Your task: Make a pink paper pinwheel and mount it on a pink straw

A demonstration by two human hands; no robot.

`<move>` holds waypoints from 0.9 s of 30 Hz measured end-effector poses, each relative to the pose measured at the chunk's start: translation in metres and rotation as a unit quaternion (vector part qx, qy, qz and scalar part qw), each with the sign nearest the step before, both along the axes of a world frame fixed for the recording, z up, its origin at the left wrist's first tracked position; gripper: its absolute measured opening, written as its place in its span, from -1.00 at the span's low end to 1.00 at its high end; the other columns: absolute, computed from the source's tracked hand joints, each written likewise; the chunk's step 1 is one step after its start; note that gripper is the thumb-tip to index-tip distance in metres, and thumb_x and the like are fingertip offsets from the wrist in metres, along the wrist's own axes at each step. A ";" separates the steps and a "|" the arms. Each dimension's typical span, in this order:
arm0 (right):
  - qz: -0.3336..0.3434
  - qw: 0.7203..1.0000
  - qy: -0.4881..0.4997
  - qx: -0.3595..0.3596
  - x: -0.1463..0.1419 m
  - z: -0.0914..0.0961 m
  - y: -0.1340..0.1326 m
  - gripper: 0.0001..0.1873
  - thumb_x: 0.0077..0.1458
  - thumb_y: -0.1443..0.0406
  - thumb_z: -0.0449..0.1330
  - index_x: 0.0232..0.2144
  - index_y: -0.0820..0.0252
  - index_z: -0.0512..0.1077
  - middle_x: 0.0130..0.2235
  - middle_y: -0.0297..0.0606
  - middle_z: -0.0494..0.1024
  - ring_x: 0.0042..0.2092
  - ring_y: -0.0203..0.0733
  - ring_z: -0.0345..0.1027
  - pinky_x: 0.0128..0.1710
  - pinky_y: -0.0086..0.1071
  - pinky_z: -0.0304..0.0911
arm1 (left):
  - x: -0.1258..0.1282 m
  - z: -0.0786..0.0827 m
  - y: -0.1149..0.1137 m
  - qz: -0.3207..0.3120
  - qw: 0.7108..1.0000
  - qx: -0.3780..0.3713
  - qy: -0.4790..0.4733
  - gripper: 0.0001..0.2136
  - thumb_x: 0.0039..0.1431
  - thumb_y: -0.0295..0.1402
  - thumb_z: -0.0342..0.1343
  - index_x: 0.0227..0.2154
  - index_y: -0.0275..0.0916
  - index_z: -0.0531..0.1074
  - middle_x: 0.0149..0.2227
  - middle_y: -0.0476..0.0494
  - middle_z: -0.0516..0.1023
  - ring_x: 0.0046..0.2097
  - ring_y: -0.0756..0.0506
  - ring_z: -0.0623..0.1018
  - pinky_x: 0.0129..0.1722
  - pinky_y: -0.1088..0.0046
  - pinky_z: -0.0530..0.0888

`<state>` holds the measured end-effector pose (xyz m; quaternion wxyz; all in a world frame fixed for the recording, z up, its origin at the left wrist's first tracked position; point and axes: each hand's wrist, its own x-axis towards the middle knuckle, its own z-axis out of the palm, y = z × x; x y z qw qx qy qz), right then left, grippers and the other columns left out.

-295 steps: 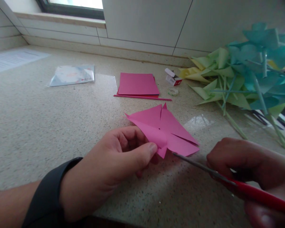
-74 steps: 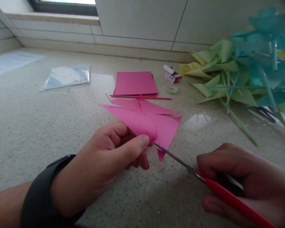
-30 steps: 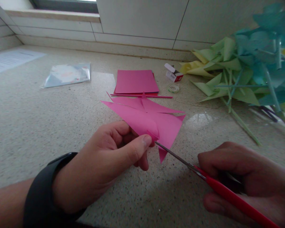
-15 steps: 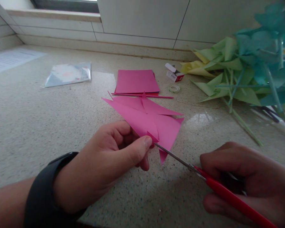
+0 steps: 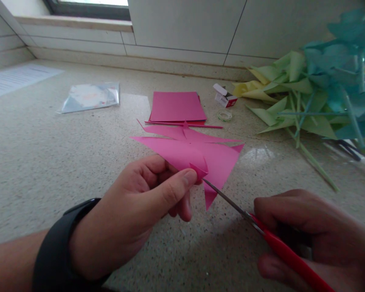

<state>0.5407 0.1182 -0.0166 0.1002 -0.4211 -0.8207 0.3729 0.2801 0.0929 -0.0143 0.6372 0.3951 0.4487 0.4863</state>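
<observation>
My left hand (image 5: 134, 215), with a black band on its wrist, pinches a corner of a pink paper sheet (image 5: 194, 152) cut into pointed flaps. It holds the sheet a little above the speckled counter (image 5: 48, 154). My right hand (image 5: 310, 235) is closed round red-handled scissors (image 5: 261, 231). Their metal blades point up and left, and the tips meet the paper just beside my left thumb.
A stack of pink paper squares (image 5: 176, 106) with a thin pink stick (image 5: 197, 125) lies behind. A small tape roll (image 5: 224, 116) and a red-and-white box (image 5: 224, 95) sit to its right. Green and teal paper pinwheels (image 5: 316, 93) are piled at right. A plastic packet (image 5: 91, 96) lies at left.
Since one second ago the pink sheet has tipped slightly in my left hand and its right flap has lifted. The scissor tips stay at the pinched corner.
</observation>
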 end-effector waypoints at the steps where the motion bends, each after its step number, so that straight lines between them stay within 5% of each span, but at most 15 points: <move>1: 0.008 1.000 -0.023 -0.012 -0.001 0.000 0.000 -0.56 -0.05 -0.05 0.40 -0.55 0.09 0.35 -0.57 -0.41 0.29 -0.54 -0.31 0.16 -0.65 -0.46 0.05 | 0.000 0.000 0.000 0.003 1.000 -0.002 -0.006 -0.82 0.22 -0.35 0.26 -0.50 -0.21 0.50 -0.62 0.10 0.50 -0.55 0.08 0.45 -0.51 0.66 0.40; 10: 0.016 0.998 -0.043 -0.052 -0.003 0.000 0.002 -0.50 0.01 -0.11 0.31 -0.58 0.10 0.26 -0.57 -0.41 0.21 -0.54 -0.31 0.11 -0.62 -0.45 0.07 | -0.001 -0.003 0.001 -0.002 1.000 -0.011 -0.018 -0.82 0.23 -0.31 0.27 -0.48 -0.21 0.52 -0.62 0.10 0.53 -0.56 0.10 0.45 -0.53 0.68 0.36; 27: 0.020 1.000 -0.019 -0.011 -0.009 0.001 0.001 -0.45 0.06 -0.14 0.28 -0.62 0.11 0.27 -0.62 -0.44 0.14 -0.57 -0.35 0.02 -0.63 -0.43 -0.06 | -0.002 -0.004 0.001 -0.007 0.999 -0.015 -0.029 -0.78 0.24 -0.28 0.27 -0.51 -0.20 0.53 -0.63 0.12 0.54 -0.55 0.13 0.45 -0.50 0.72 0.37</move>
